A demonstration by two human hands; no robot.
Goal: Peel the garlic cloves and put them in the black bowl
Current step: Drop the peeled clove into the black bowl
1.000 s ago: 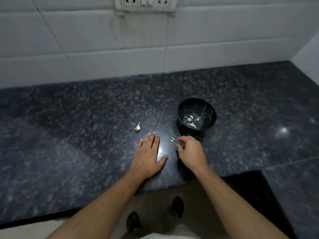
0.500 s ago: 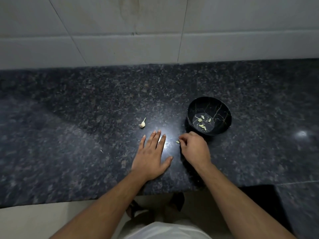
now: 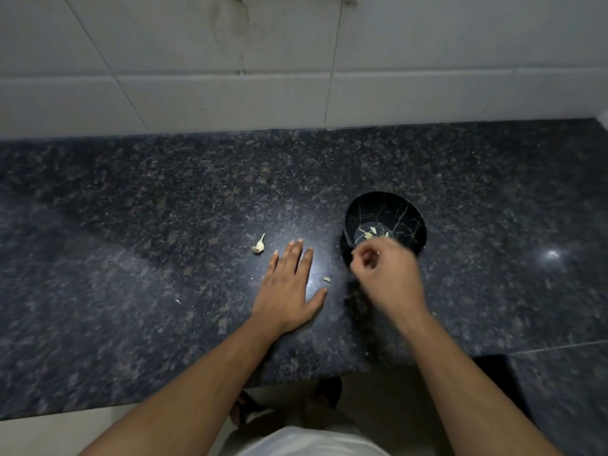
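Observation:
The black bowl (image 3: 406,210) with thin gold veins stands on the dark granite counter, and a few pale garlic pieces (image 3: 371,232) lie in its bottom. My right hand (image 3: 386,274) hovers blurred at the bowl's near rim. Its fingertips are curled together in a pinch, apparently on a small garlic piece that is mostly hidden. My left hand (image 3: 289,287) lies flat on the counter with straight fingers. One small garlic piece (image 3: 326,279) lies between the hands. A garlic remnant with a stem (image 3: 259,245) sits just left of the left fingertips.
The speckled granite counter (image 3: 148,241) runs wide to both sides, up to a white tiled wall (image 3: 230,93) at the back. Tiny skin flakes (image 3: 178,301) lie left of my left hand. The counter's front edge is close to my body.
My right hand lifted off the counter and moved up toward the bowl. Of the two small pieces that lay beside it, one remains. The left hand stayed flat.

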